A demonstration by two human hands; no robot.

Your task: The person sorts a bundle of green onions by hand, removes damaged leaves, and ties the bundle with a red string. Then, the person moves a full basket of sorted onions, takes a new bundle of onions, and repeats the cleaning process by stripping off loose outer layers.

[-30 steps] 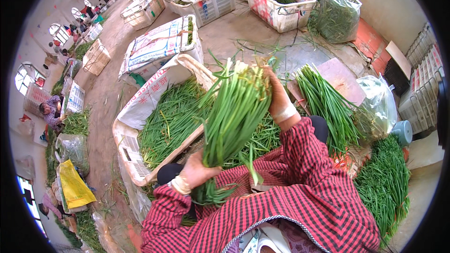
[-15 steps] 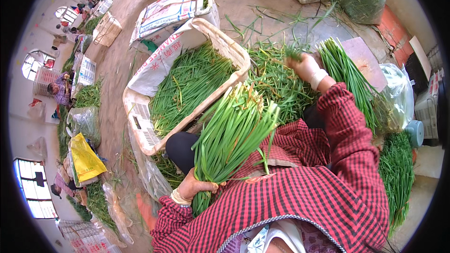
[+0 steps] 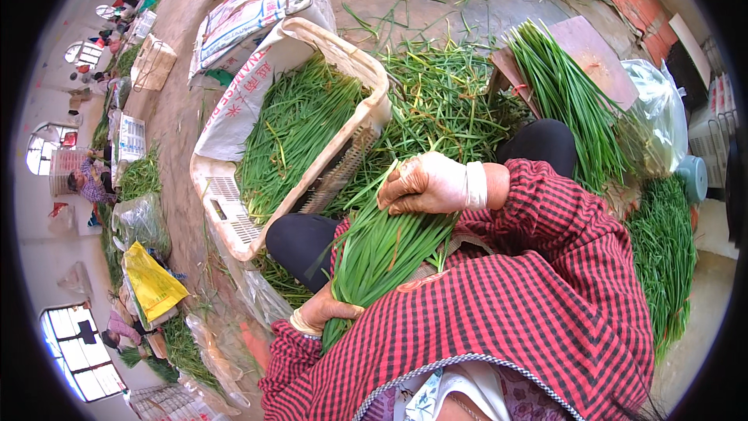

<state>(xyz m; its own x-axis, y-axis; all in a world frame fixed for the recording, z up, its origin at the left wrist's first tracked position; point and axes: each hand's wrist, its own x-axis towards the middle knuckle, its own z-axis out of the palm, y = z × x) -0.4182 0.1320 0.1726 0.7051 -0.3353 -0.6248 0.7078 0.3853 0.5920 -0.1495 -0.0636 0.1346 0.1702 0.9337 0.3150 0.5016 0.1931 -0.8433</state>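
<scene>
Bundle (image 3: 393,253) to crate (image 3: 377,101): room over knee (image 3: 300,245)

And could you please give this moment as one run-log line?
left hand: gripping green bunch, lower end | right hand: at its upper end | white crate: stalks inside | second bundle: across board

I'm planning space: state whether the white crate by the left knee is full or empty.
Partly full: green stalks lie inside the white crate, below its rim.

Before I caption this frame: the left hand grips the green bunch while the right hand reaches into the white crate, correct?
No: in the head view, the right hand is at the green bunch, not in the white crate. The left hand does grip it.
</scene>
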